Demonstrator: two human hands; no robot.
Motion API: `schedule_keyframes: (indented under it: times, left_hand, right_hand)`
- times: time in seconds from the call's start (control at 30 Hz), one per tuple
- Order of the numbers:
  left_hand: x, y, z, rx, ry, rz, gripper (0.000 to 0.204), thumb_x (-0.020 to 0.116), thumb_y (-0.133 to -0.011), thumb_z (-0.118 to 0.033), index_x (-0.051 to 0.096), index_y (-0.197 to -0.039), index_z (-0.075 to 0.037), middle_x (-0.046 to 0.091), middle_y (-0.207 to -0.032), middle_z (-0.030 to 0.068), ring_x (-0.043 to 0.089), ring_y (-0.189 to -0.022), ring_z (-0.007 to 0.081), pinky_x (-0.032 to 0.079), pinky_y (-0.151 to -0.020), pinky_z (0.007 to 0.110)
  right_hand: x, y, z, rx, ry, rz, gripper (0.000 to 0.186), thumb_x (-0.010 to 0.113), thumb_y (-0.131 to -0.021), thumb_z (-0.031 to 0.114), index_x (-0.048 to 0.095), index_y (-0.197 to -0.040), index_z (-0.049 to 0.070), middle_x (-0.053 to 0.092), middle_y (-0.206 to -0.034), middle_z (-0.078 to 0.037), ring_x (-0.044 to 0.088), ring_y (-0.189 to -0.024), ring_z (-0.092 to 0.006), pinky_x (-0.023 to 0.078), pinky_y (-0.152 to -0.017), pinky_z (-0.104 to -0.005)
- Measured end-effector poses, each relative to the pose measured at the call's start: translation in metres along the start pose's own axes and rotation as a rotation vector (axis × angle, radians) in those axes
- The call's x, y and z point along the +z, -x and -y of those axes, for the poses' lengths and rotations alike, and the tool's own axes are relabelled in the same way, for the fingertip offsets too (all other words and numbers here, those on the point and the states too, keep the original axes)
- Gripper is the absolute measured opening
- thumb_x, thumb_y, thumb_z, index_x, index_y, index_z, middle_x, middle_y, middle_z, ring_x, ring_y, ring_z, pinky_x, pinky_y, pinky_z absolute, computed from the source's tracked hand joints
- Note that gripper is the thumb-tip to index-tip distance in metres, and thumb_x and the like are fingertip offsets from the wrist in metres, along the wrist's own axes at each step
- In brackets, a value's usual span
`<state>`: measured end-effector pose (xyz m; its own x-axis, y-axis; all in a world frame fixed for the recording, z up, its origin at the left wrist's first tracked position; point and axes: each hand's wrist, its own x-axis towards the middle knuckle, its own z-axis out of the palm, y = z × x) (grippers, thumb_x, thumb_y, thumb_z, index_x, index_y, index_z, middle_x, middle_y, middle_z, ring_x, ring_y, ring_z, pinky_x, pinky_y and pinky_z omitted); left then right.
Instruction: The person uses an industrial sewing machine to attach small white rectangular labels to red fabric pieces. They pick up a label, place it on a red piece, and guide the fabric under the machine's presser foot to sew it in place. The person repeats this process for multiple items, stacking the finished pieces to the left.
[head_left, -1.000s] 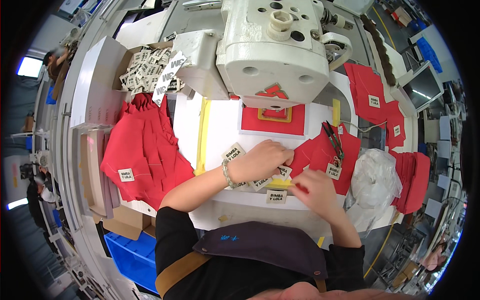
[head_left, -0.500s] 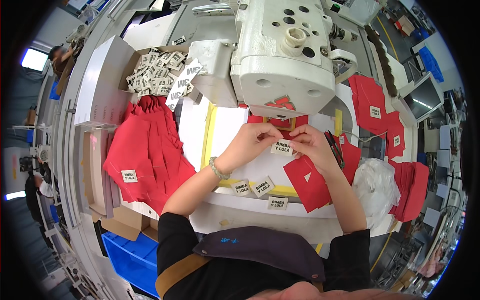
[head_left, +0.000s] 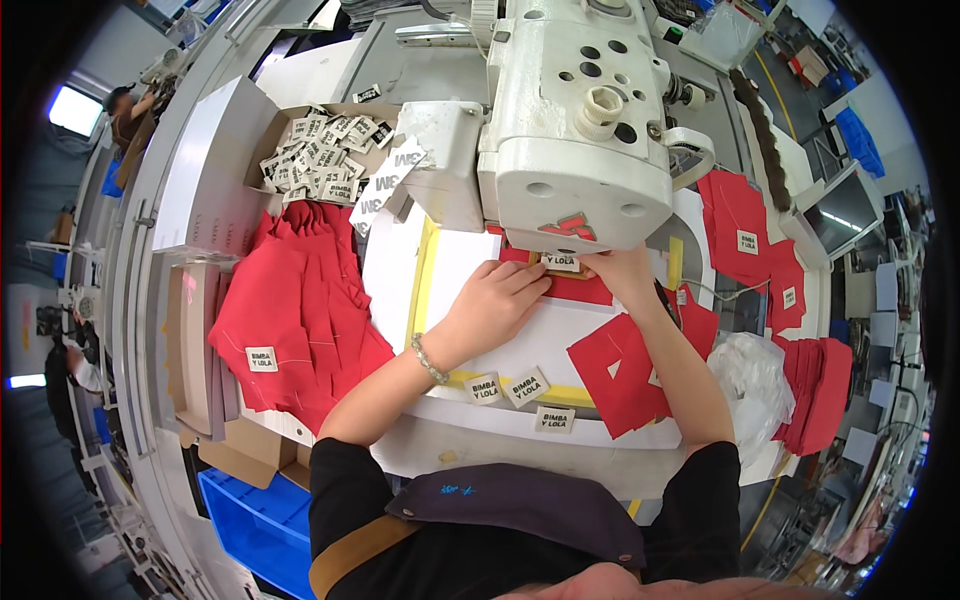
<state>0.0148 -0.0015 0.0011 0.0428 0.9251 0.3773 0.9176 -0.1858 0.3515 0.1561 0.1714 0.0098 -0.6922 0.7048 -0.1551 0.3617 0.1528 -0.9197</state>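
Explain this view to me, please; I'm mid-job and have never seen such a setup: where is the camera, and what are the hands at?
There is no robot here. A fisheye camera worn on a person's head looks down, so straight edges bend near the rim. The bare left hand and right hand reach forward beneath a big white machine, seemingly a sewing machine. Their fingertips are at a pale label in a small yellowish frame, over a red piece; whether they grip or press it, I can't tell. Nearer the person lie three loose labels. A stack of red pieces is at the left, below an open box of labels; crumpled clear plastic is at the right.
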Motion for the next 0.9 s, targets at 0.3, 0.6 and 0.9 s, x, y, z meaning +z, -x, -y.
schedule_keyframes:
  times: [0.3, 0.6, 0.9]
  left_hand:
    - [0.008, 0.001, -0.003, 0.081, -0.192, 0.028, 0.045, 0.069, -0.081, -0.031, 0.064, -0.117, -0.005, 0.063, -0.122, 0.0098, 0.056, -0.109, 0.0206, 0.043, -0.093, 0.035]
    - [0.006, -0.003, -0.007, 0.036, -0.180, 0.052, 0.051, 0.070, -0.080, -0.035, 0.062, -0.120, -0.003, 0.061, -0.122, 0.0117, 0.054, -0.111, 0.0221, 0.042, -0.094, 0.035]
    - [-0.004, 0.001, 0.014, -0.016, -0.194, 0.107, 0.053, 0.067, -0.084, -0.034, 0.058, -0.125, -0.001, 0.060, -0.124, 0.0103, 0.054, -0.112, 0.0230, 0.041, -0.098, 0.038]
  right_hand:
    - [0.003, -0.001, -0.006, -0.090, 0.098, -0.065, 0.020, 0.071, -0.078, 0.007, 0.068, -0.094, -0.004, 0.072, -0.078, -0.015, 0.068, -0.065, -0.0163, 0.051, -0.063, -0.0295]
    - [0.006, 0.003, -0.004, -0.239, 0.252, -0.133, 0.023, 0.072, -0.078, 0.011, 0.068, -0.096, -0.003, 0.069, -0.076, -0.016, 0.067, -0.065, -0.0265, 0.052, -0.062, -0.0334]
    - [-0.002, 0.007, -0.005, -0.506, 0.519, -0.091, 0.017, 0.072, -0.075, 0.010, 0.070, -0.091, 0.004, 0.064, -0.096, -0.009, 0.058, -0.092, -0.0306, 0.049, -0.082, -0.0419]
